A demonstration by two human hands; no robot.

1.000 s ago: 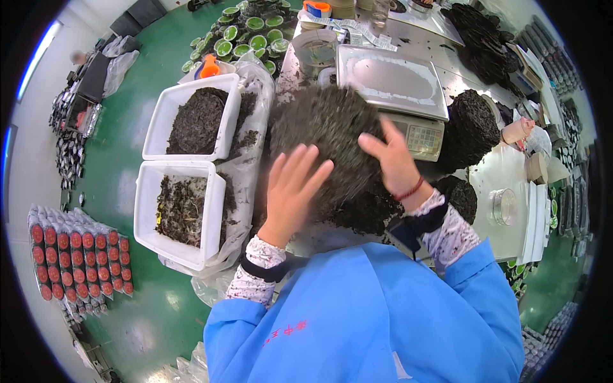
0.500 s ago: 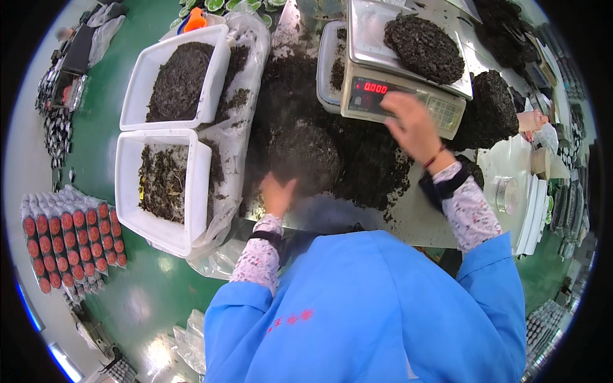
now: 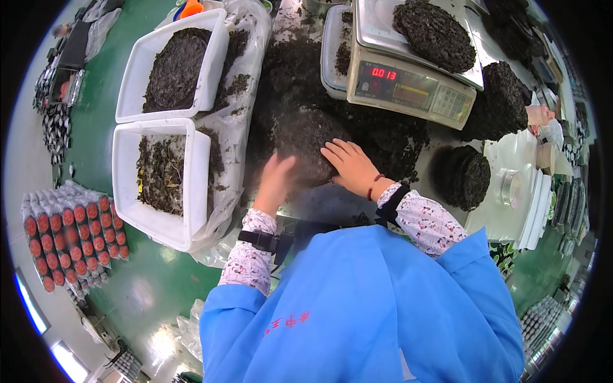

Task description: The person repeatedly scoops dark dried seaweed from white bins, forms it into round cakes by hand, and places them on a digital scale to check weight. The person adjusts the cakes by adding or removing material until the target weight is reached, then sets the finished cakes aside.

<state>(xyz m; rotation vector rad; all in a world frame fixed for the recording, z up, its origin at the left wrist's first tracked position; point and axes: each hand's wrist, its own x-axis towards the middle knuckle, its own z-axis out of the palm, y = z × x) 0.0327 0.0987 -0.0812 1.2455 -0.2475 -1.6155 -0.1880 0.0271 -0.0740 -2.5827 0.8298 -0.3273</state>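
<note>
A round, dark cake of what looks like dried seaweed (image 3: 306, 137) is in front of me at the table's near side, a little blurred. My right hand (image 3: 351, 167) holds its right edge, fingers over the top and the thumb low at the rim. At its lower left is my left hand (image 3: 274, 182), smeared by motion; whether its fingers grip the edge cannot be made out. Beyond to the right stands a digital scale (image 3: 408, 92) with a lit red display. Another cake (image 3: 436, 35) lies on its metal pan.
Left are two white tubs: one (image 3: 220, 64) holds a cake, the other (image 3: 198, 182) loose scraps. A plastic container (image 3: 334, 89) stands beside the scale. Stacked cakes (image 3: 469, 179) and a larger pile (image 3: 501, 105) are at right. Dark crumbs (image 3: 383, 143) cover the table.
My right hand has come down from the scale's front to the cake's right edge. My left hand remains at the cake's left side. The display reading has changed.
</note>
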